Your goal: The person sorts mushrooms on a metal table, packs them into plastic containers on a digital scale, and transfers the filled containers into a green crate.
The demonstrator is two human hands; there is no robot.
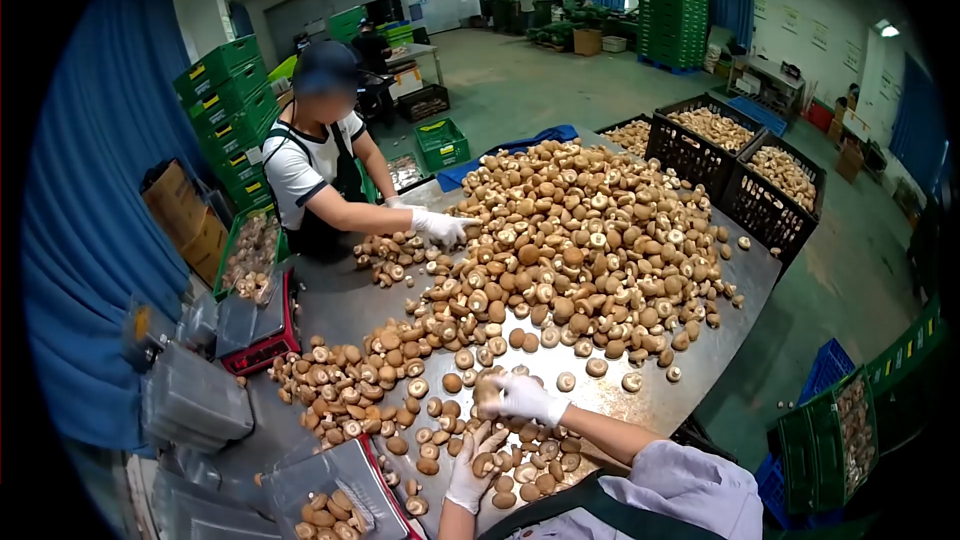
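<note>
My right hand (532, 400), in a white glove, is closed around a brown-capped shiitake mushroom (487, 392) above the metal table. Just below it, my left hand (466, 480), also gloved, has its fingers curled about another shiitake mushroom (484, 464). Loose mushrooms (545, 460) lie around both hands. A large heap of mushrooms (570, 240) covers the middle of the table, and a smaller pile (350, 380) spreads to the left. Close by my left hand, a clear plastic box (335, 475) with several mushrooms inside rests on what looks like a red scale.
A co-worker (320, 160) in white gloves reaches into the heap from the left. Black crates of mushrooms (770, 200) stand past the table's far right edge (715, 370). Empty clear boxes (195, 395) and another red scale (262, 325) sit left. Green crates (228, 120) are stacked behind.
</note>
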